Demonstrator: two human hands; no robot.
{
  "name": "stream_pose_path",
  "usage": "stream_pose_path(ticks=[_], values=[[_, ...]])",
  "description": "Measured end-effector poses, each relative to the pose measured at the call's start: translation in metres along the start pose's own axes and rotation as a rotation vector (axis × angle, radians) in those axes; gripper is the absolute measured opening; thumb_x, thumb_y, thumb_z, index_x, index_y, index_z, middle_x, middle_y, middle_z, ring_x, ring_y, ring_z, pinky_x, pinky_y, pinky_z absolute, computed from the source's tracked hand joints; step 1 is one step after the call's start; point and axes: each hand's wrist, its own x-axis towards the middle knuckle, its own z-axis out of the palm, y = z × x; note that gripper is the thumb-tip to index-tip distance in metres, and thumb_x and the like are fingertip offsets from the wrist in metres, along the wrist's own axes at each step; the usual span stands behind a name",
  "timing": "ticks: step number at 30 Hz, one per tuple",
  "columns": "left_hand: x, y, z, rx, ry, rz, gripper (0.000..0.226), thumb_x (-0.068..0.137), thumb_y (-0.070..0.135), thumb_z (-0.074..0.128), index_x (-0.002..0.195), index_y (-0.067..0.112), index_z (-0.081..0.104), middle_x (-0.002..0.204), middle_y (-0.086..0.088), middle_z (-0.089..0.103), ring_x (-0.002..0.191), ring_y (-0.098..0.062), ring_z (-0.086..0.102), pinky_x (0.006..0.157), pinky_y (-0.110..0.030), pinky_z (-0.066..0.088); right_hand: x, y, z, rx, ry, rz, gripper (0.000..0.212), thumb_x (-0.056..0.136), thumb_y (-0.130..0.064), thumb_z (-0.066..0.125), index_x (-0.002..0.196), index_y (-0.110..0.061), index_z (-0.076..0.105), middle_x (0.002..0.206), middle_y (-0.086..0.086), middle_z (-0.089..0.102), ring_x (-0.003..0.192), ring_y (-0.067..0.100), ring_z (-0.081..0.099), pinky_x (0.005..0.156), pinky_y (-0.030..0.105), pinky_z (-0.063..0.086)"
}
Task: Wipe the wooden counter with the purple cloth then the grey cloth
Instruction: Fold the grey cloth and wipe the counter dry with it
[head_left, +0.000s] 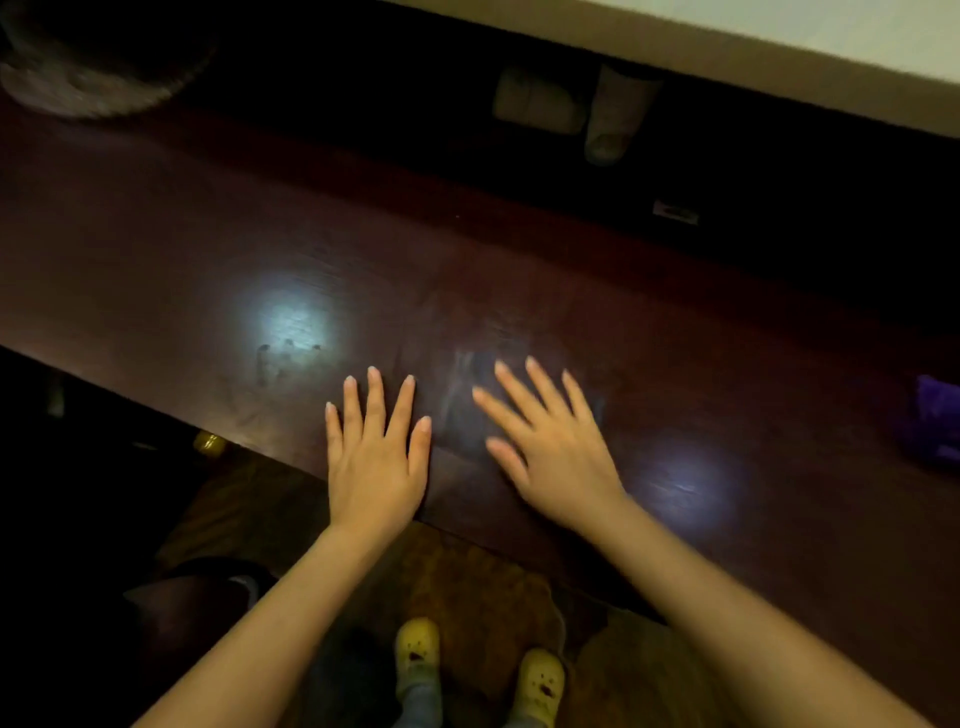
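The dark wooden counter (519, 270) runs across the view from lower right to upper left. My left hand (376, 457) lies flat on its near edge, fingers apart, with nothing under it. My right hand (550, 447) presses down with spread fingers on a thin grey cloth (465, 400). The cloth is blurred and shows only at the left of the fingers and as a corner at their right. The purple cloth (937, 421) lies crumpled on the counter at the far right edge of the view, well away from both hands.
A fuzzy grey round thing (88, 67) sits at the far left back. Two pale objects (540, 104) and a small white tag (675, 212) lie in the dark strip behind the counter. Lamp reflections (291, 322) shine on the wood. My yellow shoes (418, 654) stand on the floor below.
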Motion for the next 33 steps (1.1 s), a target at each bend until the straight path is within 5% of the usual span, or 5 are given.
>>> stream_pose_path(ticks=[7,13,24,29,33], values=[[-0.006,0.036,0.01,0.072,-0.042,0.179,0.064,0.089,0.06,0.008,0.144,0.027,0.015,0.155,-0.013,0.011,0.143,-0.028,0.001,0.115,-0.049,0.001,-0.002,0.085,-0.008,-0.063,-0.003,0.14,0.054,0.088,-0.049,0.03,0.138,-0.031,0.039,0.148,0.004,0.04,0.136,0.032,0.035,0.108,0.055,0.028],[-0.007,0.038,0.012,0.118,-0.027,0.168,0.068,0.087,0.063,0.013,0.145,0.029,0.013,0.156,-0.012,0.007,0.144,-0.026,-0.004,0.116,-0.049,0.002,0.081,0.179,-0.029,-0.001,0.004,0.519,0.053,0.095,-0.045,0.032,0.145,-0.03,0.023,0.158,0.003,0.017,0.144,0.029,0.011,0.115,0.054,0.008],[-0.022,0.08,0.019,0.031,-0.057,0.25,0.064,0.087,0.051,0.025,0.144,0.02,0.024,0.154,-0.014,0.019,0.143,-0.028,0.01,0.115,-0.05,0.008,-0.169,0.067,-0.01,-0.07,-0.077,0.11,0.055,0.093,-0.048,0.031,0.146,-0.036,0.021,0.156,-0.004,0.02,0.144,0.024,0.015,0.112,0.05,0.016],[-0.042,0.13,0.034,0.097,-0.09,0.304,0.063,0.09,0.054,0.02,0.144,0.021,0.021,0.154,-0.012,0.017,0.143,-0.03,0.007,0.115,-0.05,0.006,-0.182,0.11,-0.018,-0.082,-0.075,0.146,0.056,0.089,-0.047,0.036,0.143,-0.036,0.026,0.152,-0.002,0.027,0.141,0.023,0.023,0.112,0.047,0.019],[-0.043,0.129,0.035,0.115,-0.07,0.292,0.064,0.09,0.055,0.02,0.145,0.022,0.02,0.155,-0.01,0.016,0.143,-0.028,0.005,0.115,-0.051,0.007,-0.138,0.192,-0.032,-0.082,-0.032,0.39,0.057,0.088,-0.049,0.028,0.141,-0.031,0.033,0.151,0.004,0.034,0.139,0.03,0.031,0.11,0.05,0.023]])
